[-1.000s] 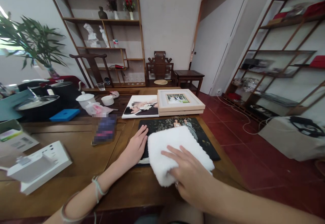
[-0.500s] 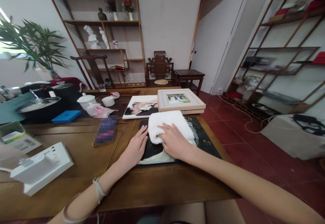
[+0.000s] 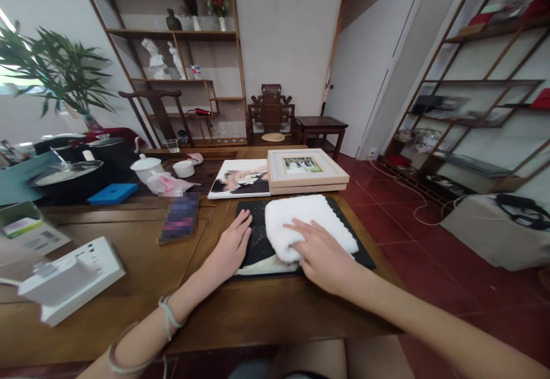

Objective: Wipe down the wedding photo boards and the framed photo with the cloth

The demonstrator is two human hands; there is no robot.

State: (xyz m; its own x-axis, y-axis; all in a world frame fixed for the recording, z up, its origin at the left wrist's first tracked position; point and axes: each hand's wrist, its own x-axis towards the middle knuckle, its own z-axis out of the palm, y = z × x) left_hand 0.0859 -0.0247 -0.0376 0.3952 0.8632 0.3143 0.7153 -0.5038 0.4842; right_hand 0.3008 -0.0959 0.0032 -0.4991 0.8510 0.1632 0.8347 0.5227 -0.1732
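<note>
Now sweeps a white towel (image 3: 309,221) back across a dark print (image 3: 256,233) on the counter (image 3: 206,316), with the right hand (image 3: 320,256) laid open on the cloth, fingers spread and pressing down rather than clamped round it. Marks a change from half a second ago, with the towel then bunched at the print's far left corner, and from a second ago, with it low at the near right edge. Covers by this point the far and right parts of the print, leaving bare only a dark strip at the left and a pale band along the near edge.

Keeps the left hand (image 3: 232,247) unmoved from both earlier views: flat, fingers straight and close together, resting on the print's left edge and pinning it to the wood. Judging by that out-and-back path, works the cloth in passes over the face of the print, with the left strip not yet under it.

Leaves the rest untouched: just beyond the print's far edge, a framed picture (image 3: 306,167), and beside that a second print (image 3: 240,177); to the left, well apart, a white box (image 3: 73,278), a blue pad (image 3: 109,194) and a white teapot (image 3: 145,167).
</note>
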